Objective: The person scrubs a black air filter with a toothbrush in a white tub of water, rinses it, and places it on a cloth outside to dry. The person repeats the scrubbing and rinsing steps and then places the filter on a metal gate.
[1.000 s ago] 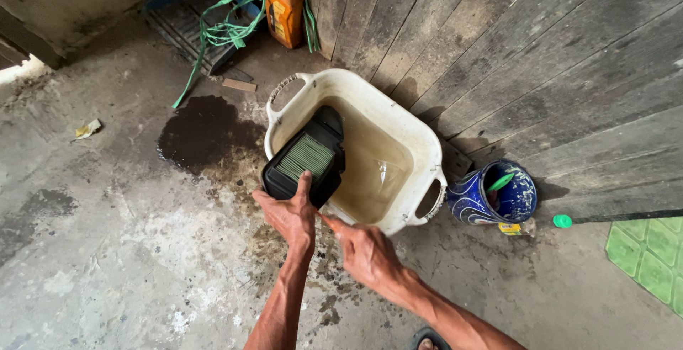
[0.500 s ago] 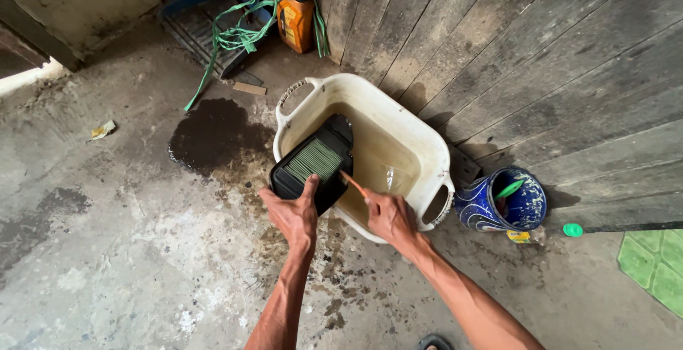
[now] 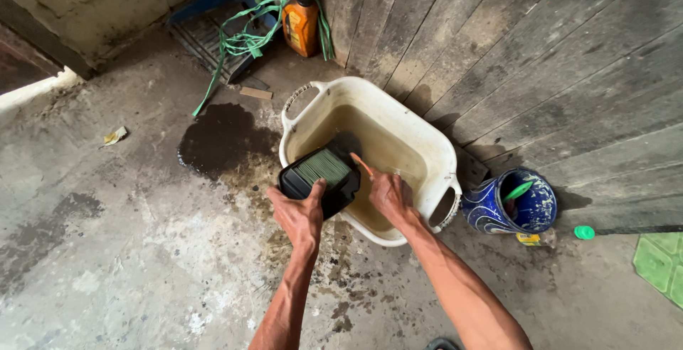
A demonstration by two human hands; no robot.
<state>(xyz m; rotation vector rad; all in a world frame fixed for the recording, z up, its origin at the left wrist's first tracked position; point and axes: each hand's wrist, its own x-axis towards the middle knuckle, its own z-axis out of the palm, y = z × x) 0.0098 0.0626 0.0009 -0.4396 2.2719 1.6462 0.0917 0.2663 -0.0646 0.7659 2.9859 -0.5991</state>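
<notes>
On the concrete floor (image 3: 107,250), going left to right, a scrap of yellowish litter (image 3: 114,136) lies far left, well apart from everything else. Farther back a green strap (image 3: 242,40) trails over a dark grate (image 3: 210,37) against the wall, with an orange bottle (image 3: 301,23) standing upright just right of it. A dark wet stain (image 3: 220,140) spreads on the floor beside the cream tub (image 3: 441,158), probably spilled from it.

The left hand (image 3: 299,215) grips the near edge of a black filter (image 3: 320,176) with green pleats, fingers closed around its frame. The filter is propped tilted on the tub's near-left rim, likely so liquid runs back into the tub. The right hand (image 3: 390,195) is closed on an orange-handled brush (image 3: 361,165), held against the filter's right edge over the murky liquid. The brush head is hidden behind the filter and hand, so its bristles cannot be made out.

Right of the tub stands a blue patterned pot (image 3: 498,211) with a green piece inside; its contents are hard to tell. A small green cap (image 3: 584,232) lies farther right by the plank wall (image 3: 569,58). A green tile patch (image 3: 662,261) is cut off at the right edge, and a dark object at the bottom edge is too cropped to identify.
</notes>
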